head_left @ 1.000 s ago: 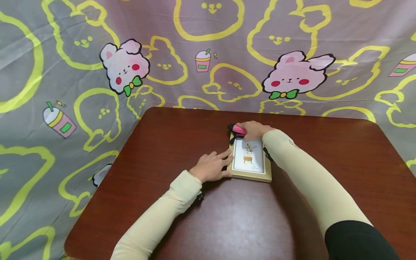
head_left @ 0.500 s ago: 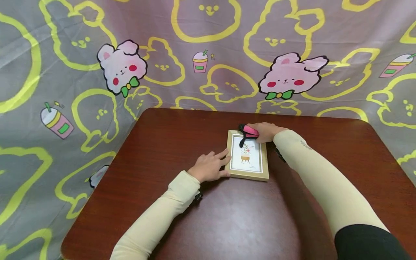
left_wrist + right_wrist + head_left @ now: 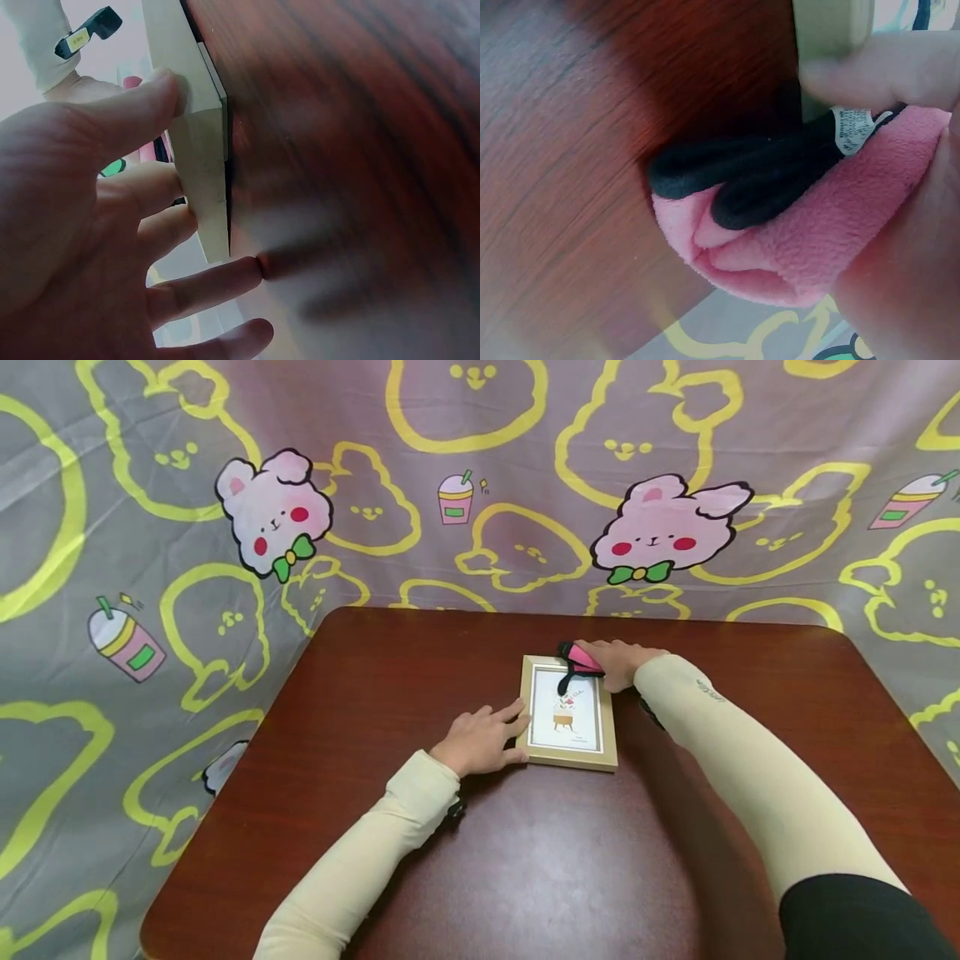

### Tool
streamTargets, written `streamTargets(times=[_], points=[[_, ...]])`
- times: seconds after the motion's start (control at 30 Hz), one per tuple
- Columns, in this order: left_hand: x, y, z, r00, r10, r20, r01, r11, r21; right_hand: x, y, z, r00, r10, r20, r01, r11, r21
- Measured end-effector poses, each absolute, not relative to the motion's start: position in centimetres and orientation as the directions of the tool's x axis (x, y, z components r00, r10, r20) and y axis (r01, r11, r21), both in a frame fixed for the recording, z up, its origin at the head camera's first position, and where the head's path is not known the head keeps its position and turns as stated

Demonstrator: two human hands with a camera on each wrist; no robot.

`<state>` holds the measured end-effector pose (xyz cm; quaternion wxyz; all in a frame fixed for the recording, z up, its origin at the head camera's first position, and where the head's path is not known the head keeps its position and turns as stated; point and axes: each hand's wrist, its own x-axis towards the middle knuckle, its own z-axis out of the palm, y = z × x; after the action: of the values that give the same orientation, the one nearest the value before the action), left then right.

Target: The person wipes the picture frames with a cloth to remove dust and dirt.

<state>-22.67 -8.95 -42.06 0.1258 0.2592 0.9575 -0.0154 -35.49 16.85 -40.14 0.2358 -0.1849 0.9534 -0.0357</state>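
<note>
Brown table (image 3: 562, 860), cartoon curtain (image 3: 525, 468) behind, left hand (image 3: 480, 742) spread against gold frame (image 3: 567, 727), right hand (image 3: 621, 664) gripping pink cloth (image 3: 585, 658)

The label (image 3: 851, 133) (on pink cloth (image 3: 832, 199)) is illegibly small.

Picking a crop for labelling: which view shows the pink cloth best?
Right wrist: the pink cloth is large there, its black parts and white tag visible. Head shows it small, partly under the right hand; left wrist, only slivers beyond the picture frame.
</note>
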Motion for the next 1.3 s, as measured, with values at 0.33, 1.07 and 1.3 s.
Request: streamTargets(times=[0.33, 1.07, 1.3], points=[[-22.6, -9.1, -41.9, -0.830, 0.500, -0.246, 0.506, 0.861, 0.046, -35.6, 17.8, -41.4, -0.843, -0.450, -0.294, -0.419, 0.893, -0.167], [-22.7, -8.9, -42.0, -0.830, 0.496, -0.255, 0.507, 0.862, 0.028, -33.1, 20.3, -40.0, -0.885, -0.465, 0.005, -0.446, 0.846, -0.292], [-22.7, -8.8, -42.2, -0.832, 0.501, -0.240, 0.510, 0.860, 0.029, -28.5, 19.6, -37.2, -0.876, -0.475, 0.083, -0.473, 0.815, -0.335]])
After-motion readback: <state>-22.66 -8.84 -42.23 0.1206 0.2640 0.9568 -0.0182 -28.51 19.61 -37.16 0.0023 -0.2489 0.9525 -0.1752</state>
